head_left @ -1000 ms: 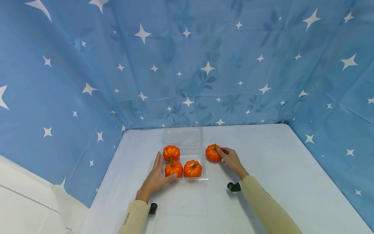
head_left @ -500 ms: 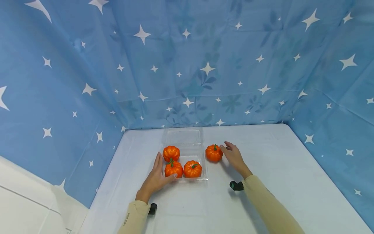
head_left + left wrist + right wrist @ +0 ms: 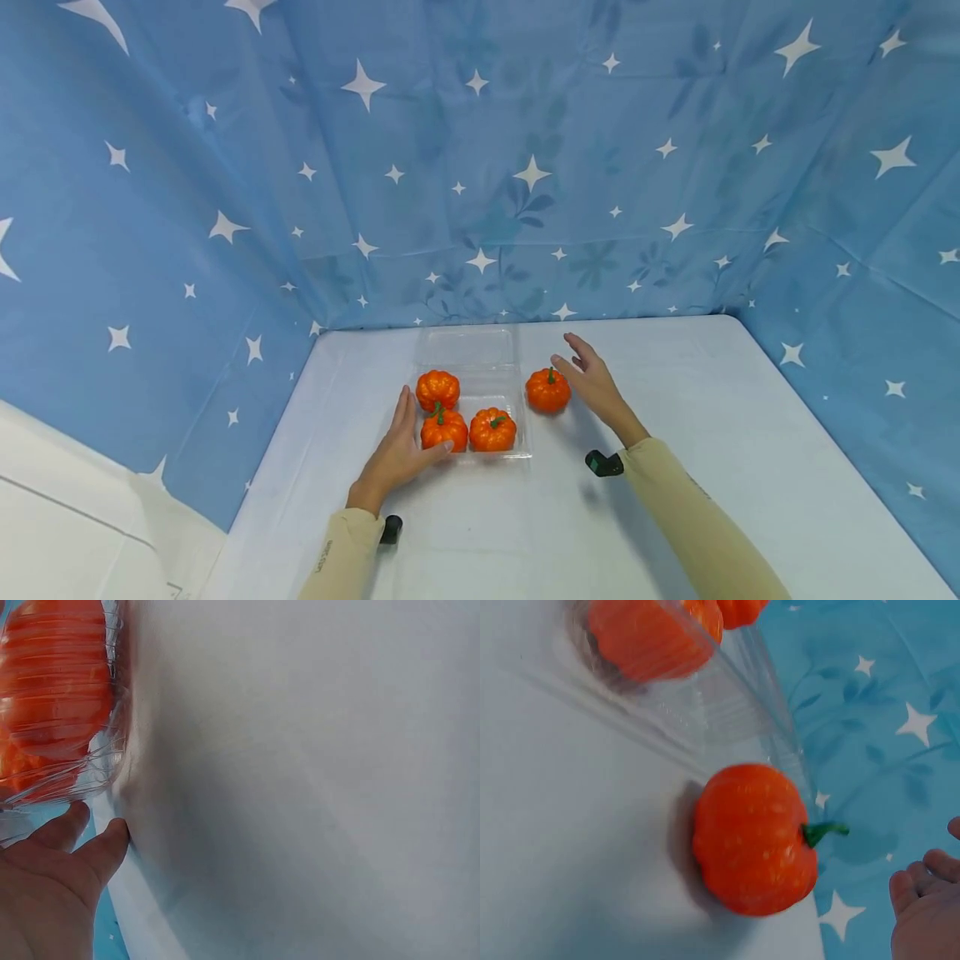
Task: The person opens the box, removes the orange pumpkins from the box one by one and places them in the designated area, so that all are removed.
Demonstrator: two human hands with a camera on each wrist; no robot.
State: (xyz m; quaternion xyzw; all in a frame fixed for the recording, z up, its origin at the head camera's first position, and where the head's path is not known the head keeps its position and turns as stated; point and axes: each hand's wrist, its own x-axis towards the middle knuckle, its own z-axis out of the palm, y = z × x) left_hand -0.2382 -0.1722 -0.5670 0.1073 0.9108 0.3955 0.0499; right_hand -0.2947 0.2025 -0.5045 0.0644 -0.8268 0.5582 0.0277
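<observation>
A clear plastic box (image 3: pixel 487 457) holds three orange toy pumpkins: one at the back left (image 3: pixel 437 388), one at the front left (image 3: pixel 442 430), one at the front right (image 3: pixel 492 431). My left hand (image 3: pixel 397 457) lies along the box's left side with straight fingers, its thumb reaching over the front-left corner. Whether it touches a pumpkin I cannot tell. Another orange pumpkin (image 3: pixel 547 392) with a green stem stands on the table just right of the box. Beside and above that pumpkin, my right hand (image 3: pixel 596 392) is raised with spread fingers and holds nothing.
The box's hinged clear lid (image 3: pixel 467 347) lies folded back toward the far table edge. Blue curtains (image 3: pixel 480 167) with white stars surround the white table (image 3: pixel 660 375) at the back and sides.
My right hand has let go of the pumpkin right of the box and moved up off it, its fingers spreading. The pumpkin stays on the table. My left hand has hardly moved.
</observation>
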